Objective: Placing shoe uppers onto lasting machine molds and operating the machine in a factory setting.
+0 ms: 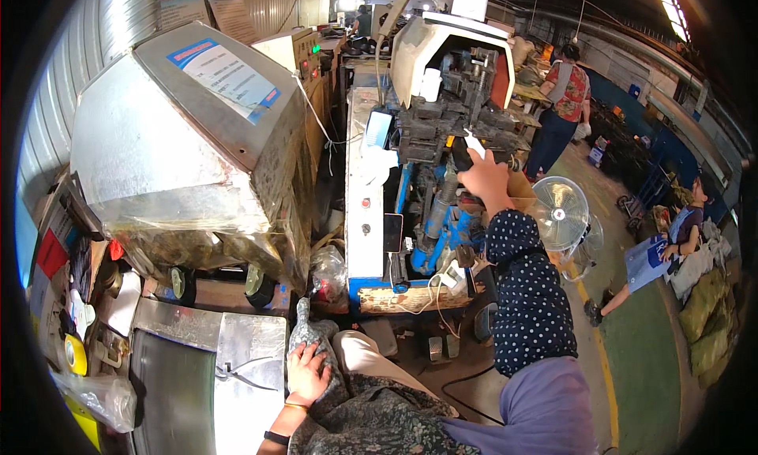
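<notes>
My right hand (485, 179) reaches forward into the working head of a machine (430, 127), with my arm in a dark dotted sleeve. Its fingers are closed around a small dark and white piece (474, 144), whose kind I cannot make out; the hand partly hides it. My left hand (308, 372) lies on the grey patterned cloth (320, 333) over my lap, its fingers apart and holding nothing. Below the machine's clamps run blue and metal rods and cylinders (434, 226).
A large grey metal housing (181, 155) over a conveyor belt (174, 392) stands to the left. A standing fan (560, 212) is right of the machine. Foot pedals (442, 348) and cables lie below. One person (567, 100) stands behind; another (685, 226) sits at the right.
</notes>
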